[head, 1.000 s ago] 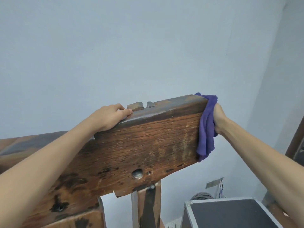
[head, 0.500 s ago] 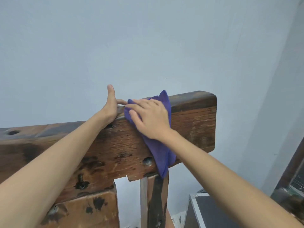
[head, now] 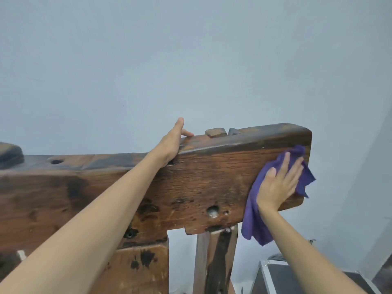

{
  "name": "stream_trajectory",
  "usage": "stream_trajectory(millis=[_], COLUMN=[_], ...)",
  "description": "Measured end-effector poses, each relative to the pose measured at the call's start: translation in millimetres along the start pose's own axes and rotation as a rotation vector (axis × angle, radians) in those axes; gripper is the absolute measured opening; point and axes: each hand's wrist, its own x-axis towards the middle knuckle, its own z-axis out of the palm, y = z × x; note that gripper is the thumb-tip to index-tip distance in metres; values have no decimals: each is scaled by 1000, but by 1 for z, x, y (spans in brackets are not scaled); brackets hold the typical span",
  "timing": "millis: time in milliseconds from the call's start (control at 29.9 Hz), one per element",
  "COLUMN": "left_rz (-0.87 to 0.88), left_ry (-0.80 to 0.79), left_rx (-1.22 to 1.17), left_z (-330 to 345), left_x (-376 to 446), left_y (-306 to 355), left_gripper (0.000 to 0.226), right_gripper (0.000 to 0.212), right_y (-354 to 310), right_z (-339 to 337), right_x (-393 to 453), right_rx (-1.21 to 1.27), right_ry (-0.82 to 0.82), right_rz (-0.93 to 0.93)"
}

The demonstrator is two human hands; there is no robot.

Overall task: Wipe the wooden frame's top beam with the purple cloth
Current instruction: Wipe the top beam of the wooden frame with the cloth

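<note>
The wooden frame's top beam (head: pixel 203 179) is dark, worn timber that runs across the view and ends at the right. My right hand (head: pixel 277 183) lies flat on the purple cloth (head: pixel 254 221) and presses it against the beam's front face near the right end. The cloth hangs down below the beam's lower edge. My left hand (head: pixel 172 141) rests on the beam's top edge near the middle, its fingers stretched over the far side and holding nothing.
Wooden posts (head: pixel 216 259) stand under the beam. A dark case with metal edging (head: pixel 273 276) sits on the floor at the lower right. A plain pale blue wall (head: pixel 191 60) rises close behind the frame.
My right hand has slid the cloth from the beam's top edge near my left hand to the front face at the right end. My left hand has stayed on the top edge.
</note>
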Motion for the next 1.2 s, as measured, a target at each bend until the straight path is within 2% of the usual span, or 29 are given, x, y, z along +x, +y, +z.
stream_trajectory(millis=[67, 100, 167, 301, 368, 435, 535, 636, 736, 870, 970, 1071, 1138, 1204], left_rz=[15, 12, 11, 1, -8, -46, -88, -42, -65, -90, -107, -110, -111, -97], left_ry=[-14, -13, -8, 39, 22, -40, -42, 36, 49, 59, 68, 63, 57, 64], left_rx=[-8, -8, -9, -20, -66, -170, -270, -149, -52, -71, -77, -79, -75, -68], left_z=[3, 2, 0, 2, 3, 1, -1, -1, 0, 1, 2, 3, 3, 3], left_x=[2, 2, 1, 0, -5, -5, -1, 6, 9, 4, 4, -1, -4, -6], left_y=[6, 4, 4, 3, 6, 4, 0, -4, -5, 1, 4, 7, 9, 11], left_gripper=[75, 74, 75, 79, 81, 83, 84, 88, 81, 76, 75, 74, 73, 70], right_gripper=[56, 57, 56, 57, 61, 64, 57, 56, 60, 56, 55, 56, 53, 54], right_y=[-26, -42, -77, -141, -156, -159, -145, -102, -40, 6, -12, -35, -47, -69], right_z=[9, 13, 18, 22, 23, 17, 5, -11, -27, -30, -13, 7, 21, 30], right_x=[-30, -47, -82, -143, -144, -121, -52, 24, 88, 98, 61, 12, -25, -62], right_rx=[101, 135, 155, 132, 99, 91, 94, -24, -123, -80, -29, -26, -1, 43], right_ry=[52, 44, 12, -106, -141, -144, -143, -112, -70, 27, 88, 80, 72, 44], right_rz=[272, 318, 265, -89, -313, -563, -919, -1014, -926, -536, -230, 65, 152, 143])
